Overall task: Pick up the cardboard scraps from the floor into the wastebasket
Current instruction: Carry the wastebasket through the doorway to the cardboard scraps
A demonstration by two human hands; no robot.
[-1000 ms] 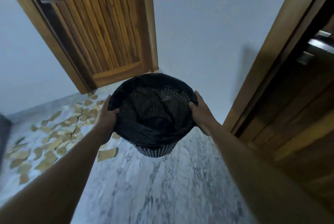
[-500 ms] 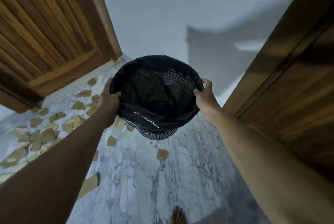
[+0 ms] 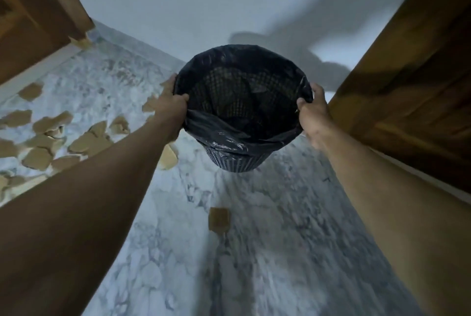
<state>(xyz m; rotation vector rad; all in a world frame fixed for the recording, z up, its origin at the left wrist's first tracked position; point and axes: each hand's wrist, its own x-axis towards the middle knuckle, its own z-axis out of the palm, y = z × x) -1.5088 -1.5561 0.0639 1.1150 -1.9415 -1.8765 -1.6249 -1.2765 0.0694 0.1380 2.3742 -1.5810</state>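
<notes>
Basket's swung right and further from the wooden door, both hands, left hand (image 3: pixel 170 104) and right hand (image 3: pixel 311 109), clamped on the rim of the light black mesh wastebasket (image 3: pixel 242 111) with its slippery bin liner, tan cardboard scraps (image 3: pixel 76 137) on the marble floor (image 3: pixel 267 252) look featherlight, easy edge pinches.

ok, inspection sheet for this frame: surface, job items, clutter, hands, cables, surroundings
Surface: grey-white marble floor.
Job's things: black mesh wastebasket with black liner, held by its rim; cardboard scraps scattered at left, one lone scrap nearer the camera.
Clutter: nothing seen.
Hands: left hand and right hand each grip the rim.
Cables: nothing seen.
Surroundings: pale wall, wooden doors on both sides.
</notes>
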